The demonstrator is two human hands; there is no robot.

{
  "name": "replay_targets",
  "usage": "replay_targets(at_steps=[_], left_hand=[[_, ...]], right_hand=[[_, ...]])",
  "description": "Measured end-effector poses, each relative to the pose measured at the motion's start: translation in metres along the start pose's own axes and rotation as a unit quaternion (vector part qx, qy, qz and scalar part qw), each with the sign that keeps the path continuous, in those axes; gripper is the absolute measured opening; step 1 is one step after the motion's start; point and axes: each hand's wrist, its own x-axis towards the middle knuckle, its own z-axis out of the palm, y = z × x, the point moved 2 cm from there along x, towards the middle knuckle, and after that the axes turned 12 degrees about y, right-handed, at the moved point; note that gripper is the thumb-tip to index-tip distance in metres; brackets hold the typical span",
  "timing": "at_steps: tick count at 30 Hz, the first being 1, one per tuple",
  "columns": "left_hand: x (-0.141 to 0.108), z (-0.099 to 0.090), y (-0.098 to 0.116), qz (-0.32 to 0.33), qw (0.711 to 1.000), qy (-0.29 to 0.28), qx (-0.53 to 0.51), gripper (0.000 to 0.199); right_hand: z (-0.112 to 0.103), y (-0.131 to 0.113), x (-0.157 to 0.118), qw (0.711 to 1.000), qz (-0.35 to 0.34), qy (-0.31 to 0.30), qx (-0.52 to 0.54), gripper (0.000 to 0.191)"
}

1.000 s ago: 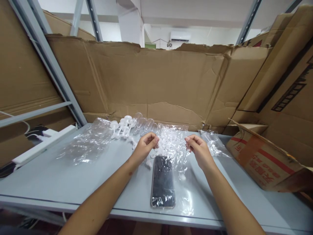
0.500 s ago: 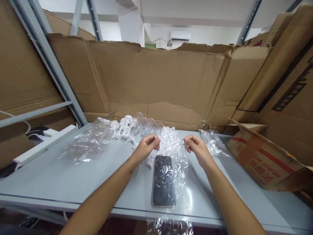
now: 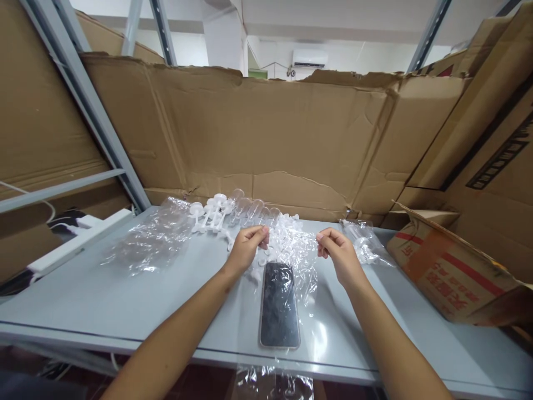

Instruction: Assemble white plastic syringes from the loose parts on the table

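Observation:
A clear plastic bag [image 3: 307, 278] is stretched between my two hands and hangs down over the table's front edge. My left hand [image 3: 251, 244] pinches its upper left edge, and my right hand [image 3: 333, 247] pinches the upper right. Seen through the film, a dark phone [image 3: 280, 305] lies flat on the grey table [image 3: 200, 308]. Behind my hands is a heap of small white plastic parts [image 3: 287, 228]. Clear plastic cups [image 3: 255, 211] lie to the left of the heap, beside white pieces with round discs [image 3: 212, 214].
Empty-looking clear bags [image 3: 156, 239] lie at left, near a white power strip [image 3: 81, 241]. At right are a clear bag with white parts [image 3: 366, 244] and an open cardboard box [image 3: 449, 272]. Cardboard [image 3: 270, 133] walls the back.
My hands have moved slightly apart, with the bag pulled wider between them. The bag's lower end has shifted left. The camera view has shifted slightly.

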Motion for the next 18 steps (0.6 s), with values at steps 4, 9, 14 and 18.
replay_targets(at_steps=[4, 9, 14, 18], left_hand=[[-0.001, 0.0, 0.002, 0.014, 1.0, -0.007, 0.012, 0.029], [0.001, -0.003, 0.001, 0.0, 0.999, 0.027, 0.027, 0.021], [-0.002, -0.002, 0.005, 0.012, 0.999, 0.037, 0.032, 0.022], [-0.004, -0.001, 0.005, 0.028, 0.997, 0.059, 0.047, 0.022]], right_hand=[[0.0, 0.001, 0.002, 1.0, -0.011, 0.005, 0.007, 0.014], [0.001, 0.006, 0.004, 1.0, -0.016, 0.019, 0.006, 0.013], [0.002, 0.01, 0.002, 0.999, -0.036, 0.036, 0.005, 0.016], [0.002, 0.012, 0.003, 0.998, -0.048, 0.046, 0.012, 0.02]])
